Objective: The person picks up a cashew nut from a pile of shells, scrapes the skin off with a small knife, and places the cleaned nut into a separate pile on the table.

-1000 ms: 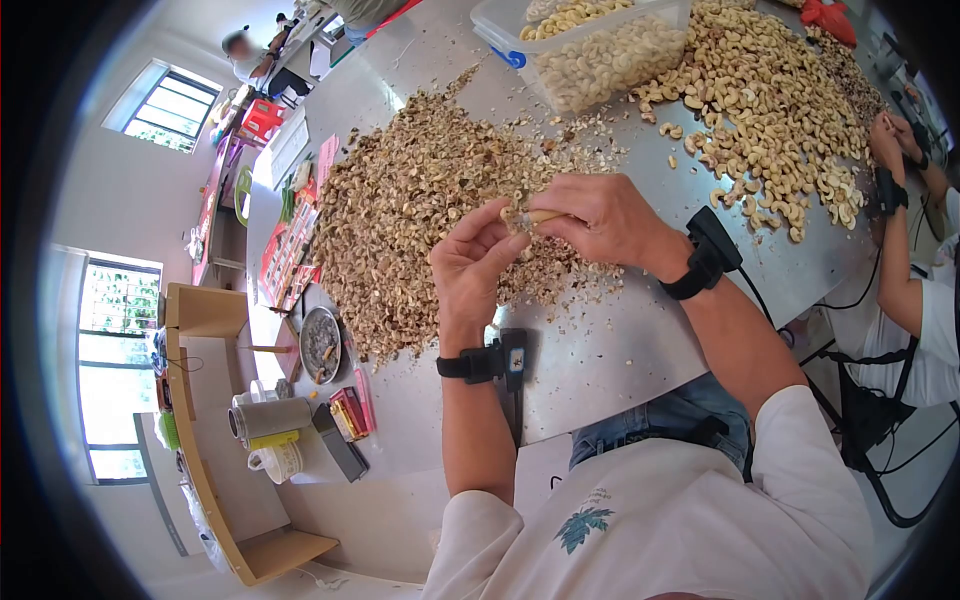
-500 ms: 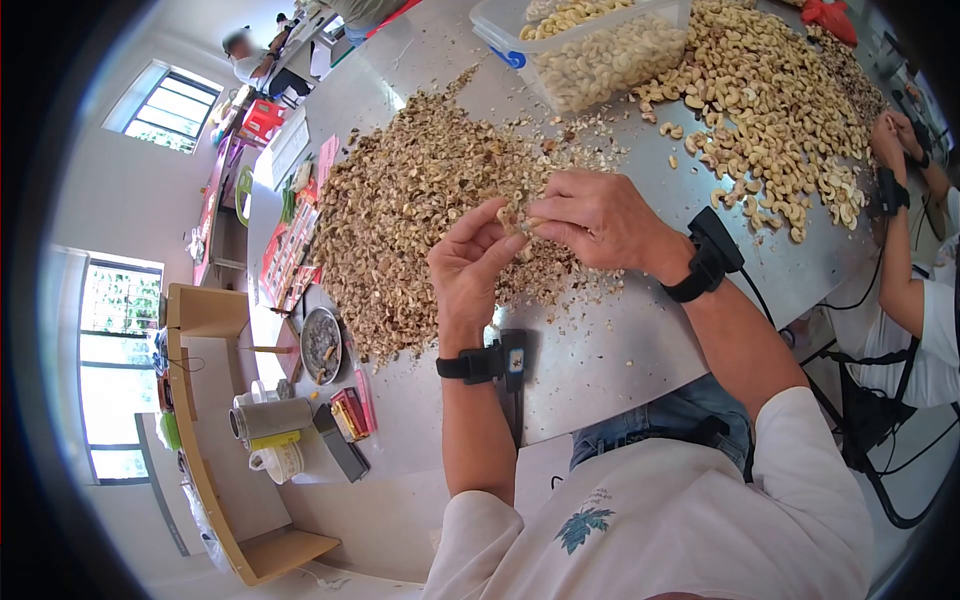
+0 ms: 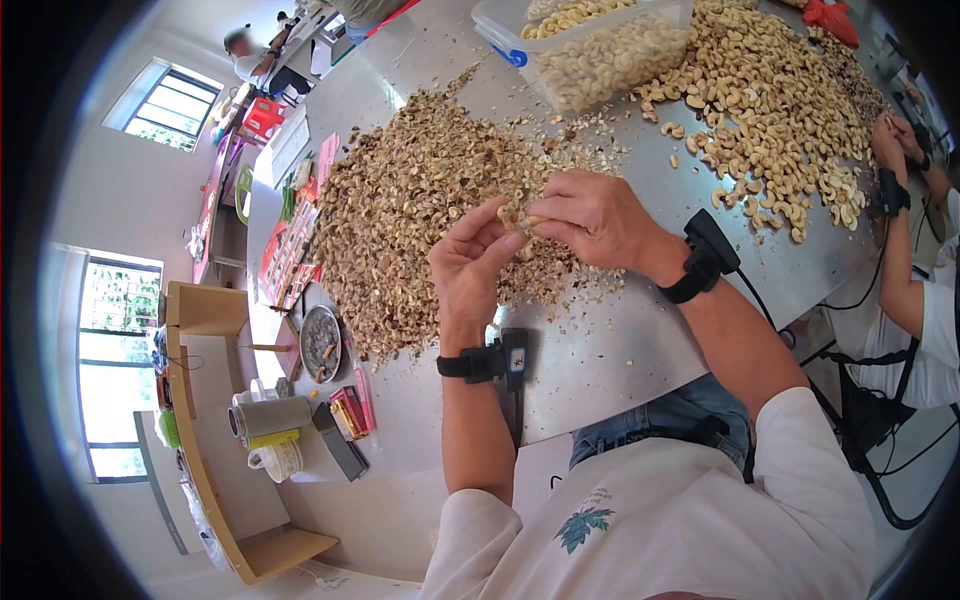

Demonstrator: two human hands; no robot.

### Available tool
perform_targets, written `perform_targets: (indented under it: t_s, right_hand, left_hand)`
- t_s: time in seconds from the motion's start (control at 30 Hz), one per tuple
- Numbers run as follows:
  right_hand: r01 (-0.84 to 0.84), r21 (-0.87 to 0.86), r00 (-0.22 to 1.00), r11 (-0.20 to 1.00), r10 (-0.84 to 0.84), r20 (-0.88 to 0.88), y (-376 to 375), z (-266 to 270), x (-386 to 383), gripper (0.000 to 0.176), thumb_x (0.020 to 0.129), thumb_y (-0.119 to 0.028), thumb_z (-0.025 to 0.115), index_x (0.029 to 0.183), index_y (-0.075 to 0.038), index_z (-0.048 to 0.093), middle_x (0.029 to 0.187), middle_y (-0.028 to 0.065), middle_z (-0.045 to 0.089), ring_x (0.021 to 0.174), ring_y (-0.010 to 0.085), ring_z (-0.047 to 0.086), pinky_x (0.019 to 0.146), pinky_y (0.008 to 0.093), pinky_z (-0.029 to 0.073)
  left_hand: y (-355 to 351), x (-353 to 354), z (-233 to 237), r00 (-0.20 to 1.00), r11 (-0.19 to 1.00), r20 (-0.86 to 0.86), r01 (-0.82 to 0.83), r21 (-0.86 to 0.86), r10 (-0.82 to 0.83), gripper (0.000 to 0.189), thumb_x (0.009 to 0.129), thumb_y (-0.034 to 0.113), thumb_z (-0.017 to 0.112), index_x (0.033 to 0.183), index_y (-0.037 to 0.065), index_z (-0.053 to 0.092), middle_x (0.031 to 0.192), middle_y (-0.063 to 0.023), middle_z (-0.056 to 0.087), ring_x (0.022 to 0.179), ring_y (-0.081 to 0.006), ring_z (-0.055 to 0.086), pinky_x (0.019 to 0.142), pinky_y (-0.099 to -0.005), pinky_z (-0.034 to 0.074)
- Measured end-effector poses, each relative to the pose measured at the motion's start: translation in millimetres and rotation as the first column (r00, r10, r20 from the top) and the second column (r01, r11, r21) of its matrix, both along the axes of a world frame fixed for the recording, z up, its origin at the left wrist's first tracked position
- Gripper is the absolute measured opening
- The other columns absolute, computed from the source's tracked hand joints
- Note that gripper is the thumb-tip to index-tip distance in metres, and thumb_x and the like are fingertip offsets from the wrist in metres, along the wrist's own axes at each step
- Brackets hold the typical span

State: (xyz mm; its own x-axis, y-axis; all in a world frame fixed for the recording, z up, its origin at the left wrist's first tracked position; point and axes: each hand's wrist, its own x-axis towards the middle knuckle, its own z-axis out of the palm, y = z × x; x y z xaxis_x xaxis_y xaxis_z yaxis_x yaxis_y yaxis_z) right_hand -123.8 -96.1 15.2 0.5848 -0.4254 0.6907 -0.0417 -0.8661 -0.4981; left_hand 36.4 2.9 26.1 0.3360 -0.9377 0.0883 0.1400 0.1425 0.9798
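My left hand (image 3: 470,262) pinches a small pale cashew nut (image 3: 509,216) between thumb and fingers. My right hand (image 3: 598,218) comes in from the other side, its thumb and fingertips closed at the same nut. Part of the nut is covered by the fingers. Both hands are above the near edge of a big heap of brown, flaky cashew bits (image 3: 410,200). Farther right lies a pile of whole cream-coloured cashews (image 3: 770,110). A clear plastic box (image 3: 535,60) holding more cashews stands beyond my right hand.
A metal table (image 3: 640,345) carries everything. To the left are a round metal dish (image 3: 321,345), a metal cylinder (image 3: 272,418) and a red box (image 3: 350,413). Another person's hands (image 3: 893,140) work at the right edge of the pile. A red bag (image 3: 830,18) lies at the back.
Hardly anything differs. Both hands stay in the same place with fingers still closed at the nut, and my right wrist has shifted only very slightly.
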Motion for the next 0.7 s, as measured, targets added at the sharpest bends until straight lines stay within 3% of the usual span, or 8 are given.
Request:
perform_targets:
  t_s: [0.33,0.6,0.7]
  right_hand:
    - [0.097,-0.105,0.994,0.990,-0.090,0.066,3.7,-6.8,5.7,0.018,0.075,-0.014,0.069,0.092,-0.008,0.065,0.083,0.0061,0.058,0.075,0.0265,0.058,0.063,0.0350,0.048]
    - [0.184,-0.217,0.980,0.959,-0.163,0.112,5.4,-7.1,8.3,0.019,0.073,-0.013,0.068,0.089,-0.007,0.061,0.079,0.0037,0.054,0.075,0.0226,0.056,0.062,0.0342,0.049]
    - [0.196,-0.242,0.979,0.950,-0.174,0.108,4.1,-7.1,8.4,0.018,0.072,-0.012,0.068,0.089,-0.006,0.061,0.079,0.0036,0.054,0.075,0.0225,0.056,0.062,0.0339,0.049]
  left_hand:
    - [-0.3,0.1,-1.0,0.996,1.000,-0.084,-0.023,0.004,0.023,0.039,0.075,-0.010,0.066,0.113,-0.008,0.058,0.086,-0.0091,0.065,0.074,-0.0116,0.062,0.068,-0.0224,0.051]
    - [-2.4,-1.6,-5.9,0.953,0.999,-0.303,-0.021,0.027,0.028,0.036,0.076,-0.010,0.065,0.111,-0.009,0.057,0.088,-0.0133,0.066,0.074,-0.0167,0.064,0.069,-0.0255,0.053]
    - [-3.4,0.1,-9.7,0.957,1.000,-0.290,-0.001,0.007,0.002,0.033,0.078,-0.009,0.065,0.110,-0.009,0.057,0.087,-0.0133,0.066,0.074,-0.0173,0.064,0.069,-0.0263,0.053]
